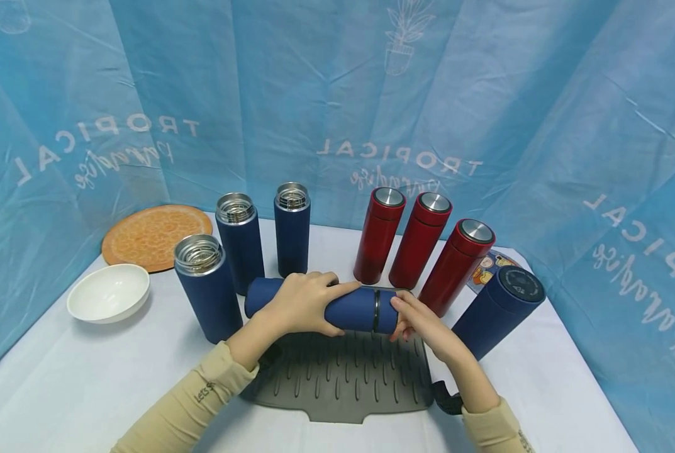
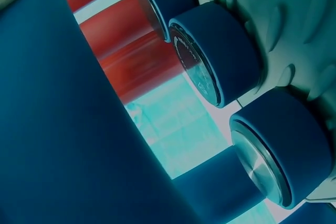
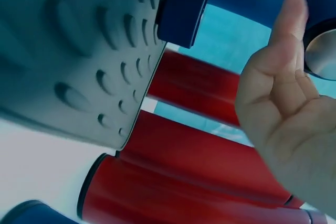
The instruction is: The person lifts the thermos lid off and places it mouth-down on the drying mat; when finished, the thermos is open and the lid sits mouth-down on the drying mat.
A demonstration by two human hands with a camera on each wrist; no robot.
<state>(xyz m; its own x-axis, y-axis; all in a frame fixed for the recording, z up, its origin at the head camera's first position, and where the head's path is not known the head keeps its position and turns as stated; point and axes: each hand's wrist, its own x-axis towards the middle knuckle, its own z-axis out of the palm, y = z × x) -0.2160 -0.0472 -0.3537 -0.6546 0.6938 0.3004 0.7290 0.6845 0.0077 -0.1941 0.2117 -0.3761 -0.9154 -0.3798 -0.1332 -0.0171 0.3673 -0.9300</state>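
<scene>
My left hand [image 1: 306, 302] grips the body of a blue thermos bottle [image 1: 348, 313], which lies sideways above a grey ribbed mat [image 1: 337, 384]. At the bottle's right end, the fingers of my right hand [image 1: 424, 324] hold its blue lid [image 1: 387, 313]. A dark shiny band shows between body and lid. In the right wrist view the lid's round metal face [image 3: 323, 56] is beside my fingers. Several detached blue lids [image 2: 283, 145] stand on the mat in the left wrist view; the held bottle hides them in the head view.
Three lidless blue bottles [image 1: 207, 296] stand at the left, three capped red bottles [image 1: 407, 242] at the back right. A capped blue bottle [image 1: 498, 311] stands by my right forearm. A white bowl [image 1: 109, 294] and an orange round mat [image 1: 153, 236] lie far left, a patterned mat [image 1: 487, 267] behind the red bottles.
</scene>
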